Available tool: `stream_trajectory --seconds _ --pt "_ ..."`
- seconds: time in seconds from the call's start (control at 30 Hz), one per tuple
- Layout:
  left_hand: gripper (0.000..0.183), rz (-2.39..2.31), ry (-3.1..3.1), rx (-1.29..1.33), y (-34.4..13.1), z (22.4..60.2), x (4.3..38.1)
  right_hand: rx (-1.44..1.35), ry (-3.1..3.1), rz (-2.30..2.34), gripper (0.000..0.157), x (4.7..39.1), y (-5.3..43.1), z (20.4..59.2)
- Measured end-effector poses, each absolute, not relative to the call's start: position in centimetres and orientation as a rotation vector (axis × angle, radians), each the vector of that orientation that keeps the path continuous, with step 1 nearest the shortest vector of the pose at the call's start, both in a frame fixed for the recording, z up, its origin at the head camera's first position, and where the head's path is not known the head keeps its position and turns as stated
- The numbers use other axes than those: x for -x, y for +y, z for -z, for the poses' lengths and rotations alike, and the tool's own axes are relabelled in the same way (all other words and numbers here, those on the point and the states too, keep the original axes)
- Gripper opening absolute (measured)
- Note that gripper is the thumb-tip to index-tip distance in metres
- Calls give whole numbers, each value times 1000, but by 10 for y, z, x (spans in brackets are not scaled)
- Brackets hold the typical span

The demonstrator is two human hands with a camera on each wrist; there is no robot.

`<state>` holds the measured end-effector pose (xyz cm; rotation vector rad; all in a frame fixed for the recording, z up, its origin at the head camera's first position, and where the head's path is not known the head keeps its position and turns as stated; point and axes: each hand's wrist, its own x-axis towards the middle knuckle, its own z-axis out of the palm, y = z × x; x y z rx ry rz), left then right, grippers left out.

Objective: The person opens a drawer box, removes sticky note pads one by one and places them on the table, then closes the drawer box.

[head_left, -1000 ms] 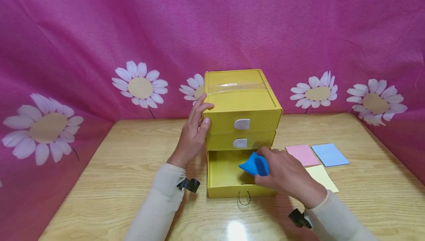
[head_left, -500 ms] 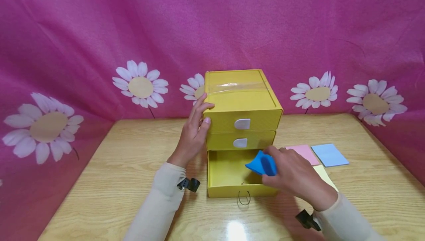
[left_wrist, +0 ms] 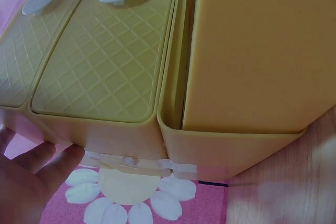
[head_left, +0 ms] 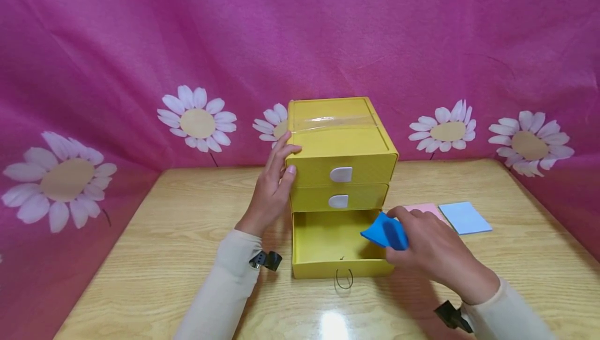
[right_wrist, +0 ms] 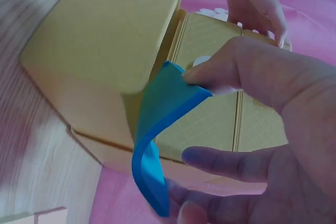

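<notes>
A yellow drawer unit (head_left: 335, 145) stands on the table with its bottom drawer (head_left: 319, 270) pulled out. My left hand (head_left: 268, 193) rests against the unit's upper left side, thumb at the front edge; the left wrist view shows its fingers extended along the side wall. My right hand (head_left: 436, 249) pinches a bright blue sticky note pad (head_left: 382, 230) between thumb and fingers, over the right end of the open drawer. In the right wrist view the pad (right_wrist: 170, 100) is bent into a curve. Inside the drawer only a bare yellow floor shows.
On the table to the right lie a light blue sticky note pad (head_left: 465, 217) and a pink one (head_left: 425, 208), partly behind my right hand. White tabs (head_left: 341, 174) mark the two upper drawers, which are pushed in. A pink flowered cloth (head_left: 328, 27) hangs behind.
My right hand has moved to the right with the blue sticky note pad, toward the drawer's right side. It now covers the pale yellow pad. The left hand has stayed put.
</notes>
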<state>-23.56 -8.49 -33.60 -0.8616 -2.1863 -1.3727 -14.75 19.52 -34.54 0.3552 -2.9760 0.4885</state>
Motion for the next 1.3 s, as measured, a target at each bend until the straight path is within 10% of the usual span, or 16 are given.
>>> stream_trajectory --seconds 1.3 --pt "38 1307 -2146 876 -88 361 260 -114 -3074 -446 72 142 252 361"
